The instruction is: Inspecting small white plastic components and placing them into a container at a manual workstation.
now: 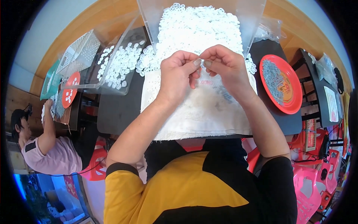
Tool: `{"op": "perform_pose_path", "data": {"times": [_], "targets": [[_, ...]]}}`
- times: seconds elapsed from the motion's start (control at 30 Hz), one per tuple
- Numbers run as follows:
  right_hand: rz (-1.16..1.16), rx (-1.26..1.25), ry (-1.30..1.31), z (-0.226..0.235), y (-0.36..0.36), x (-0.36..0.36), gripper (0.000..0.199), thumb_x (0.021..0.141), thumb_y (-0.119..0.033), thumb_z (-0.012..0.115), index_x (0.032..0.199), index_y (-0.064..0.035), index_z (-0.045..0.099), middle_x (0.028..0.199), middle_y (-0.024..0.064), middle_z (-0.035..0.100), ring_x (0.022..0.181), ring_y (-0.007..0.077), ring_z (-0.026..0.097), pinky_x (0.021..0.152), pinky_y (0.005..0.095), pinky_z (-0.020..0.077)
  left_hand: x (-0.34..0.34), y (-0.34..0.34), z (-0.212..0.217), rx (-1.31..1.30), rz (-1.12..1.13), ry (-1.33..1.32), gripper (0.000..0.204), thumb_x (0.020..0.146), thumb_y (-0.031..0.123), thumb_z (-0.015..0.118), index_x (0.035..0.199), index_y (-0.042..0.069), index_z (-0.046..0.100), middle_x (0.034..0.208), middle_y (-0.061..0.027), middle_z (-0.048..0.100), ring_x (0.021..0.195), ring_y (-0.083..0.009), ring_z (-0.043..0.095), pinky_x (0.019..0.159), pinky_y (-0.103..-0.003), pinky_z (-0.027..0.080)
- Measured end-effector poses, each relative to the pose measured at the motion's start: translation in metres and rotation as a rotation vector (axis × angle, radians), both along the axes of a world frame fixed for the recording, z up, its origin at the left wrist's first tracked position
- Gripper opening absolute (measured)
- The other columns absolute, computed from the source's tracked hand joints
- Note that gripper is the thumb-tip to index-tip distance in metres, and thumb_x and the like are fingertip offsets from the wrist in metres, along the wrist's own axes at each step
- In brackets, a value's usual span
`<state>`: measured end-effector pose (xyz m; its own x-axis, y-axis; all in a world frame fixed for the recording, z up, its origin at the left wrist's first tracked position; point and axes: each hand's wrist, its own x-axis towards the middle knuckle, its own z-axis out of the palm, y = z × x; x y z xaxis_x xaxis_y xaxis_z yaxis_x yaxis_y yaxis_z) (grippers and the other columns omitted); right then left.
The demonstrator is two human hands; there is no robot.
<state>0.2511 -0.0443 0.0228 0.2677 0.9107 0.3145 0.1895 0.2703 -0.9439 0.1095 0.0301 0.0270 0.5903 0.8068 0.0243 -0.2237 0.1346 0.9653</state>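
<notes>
My left hand (178,74) and my right hand (226,69) meet over a white cloth (194,121), thumbs and forefingers pinched together. A small white piece (202,63) shows between the fingertips; most of it is covered, so its exact kind is hard to make out. Just beyond my hands lies a big heap of small white plastic pieces with holes (199,31), spilling from a clear plastic bin (255,18). To the right, a red round tray (296,99) carries a pile of thin grey metal-looking pins (273,80).
Left of the cloth, a clear box (128,84) contains more white pieces on the dark table (112,112). A co-worker (52,153) sits at the far left by a white basket (80,54) and a red plate (74,80). Pink and red stools (307,190) stand lower right.
</notes>
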Motion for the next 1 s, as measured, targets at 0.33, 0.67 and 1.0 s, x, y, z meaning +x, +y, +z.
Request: {"op": "perform_pose_path", "data": {"times": [0.33, 0.67, 1.0], "targets": [[-0.041, 0.042, -0.04, -0.002, 0.0, -0.003, 0.012, 0.088, 0.002, 0.058, 0.097, -0.0009, 0.065, 0.083, 0.0003, 0.064, 0.073, 0.0048, 0.057, 0.064, 0.0206, 0.0463, -0.001, 0.0, -0.003, 0.035, 0.016, 0.022, 0.003, 0.089, 0.0, 0.06, 0.088, -0.003, 0.059, 0.069, -0.0062, 0.059, 0.053, -0.0083, 0.051, 0.042, -0.022, 0.04], [-0.104, 0.037, -0.134, -0.001, -0.001, -0.002, 0.01, 0.087, 0.003, 0.058, 0.094, -0.0005, 0.065, 0.079, -0.0001, 0.064, 0.07, 0.0044, 0.057, 0.063, 0.0197, 0.0465, -0.003, -0.001, -0.005, 0.068, 0.005, 0.056, 0.007, 0.09, 0.002, 0.061, 0.091, -0.005, 0.062, 0.074, -0.006, 0.061, 0.056, -0.0101, 0.054, 0.045, -0.023, 0.042], [-0.09, 0.065, -0.186, -0.003, -0.002, -0.008, 0.01, 0.086, 0.005, 0.058, 0.092, -0.0005, 0.064, 0.081, 0.0004, 0.065, 0.073, 0.0045, 0.058, 0.063, 0.0199, 0.0473, -0.001, -0.004, -0.012, 0.057, 0.03, 0.047, 0.004, 0.089, 0.0, 0.061, 0.09, -0.003, 0.063, 0.075, -0.005, 0.061, 0.057, -0.0093, 0.054, 0.044, -0.023, 0.042]]}}
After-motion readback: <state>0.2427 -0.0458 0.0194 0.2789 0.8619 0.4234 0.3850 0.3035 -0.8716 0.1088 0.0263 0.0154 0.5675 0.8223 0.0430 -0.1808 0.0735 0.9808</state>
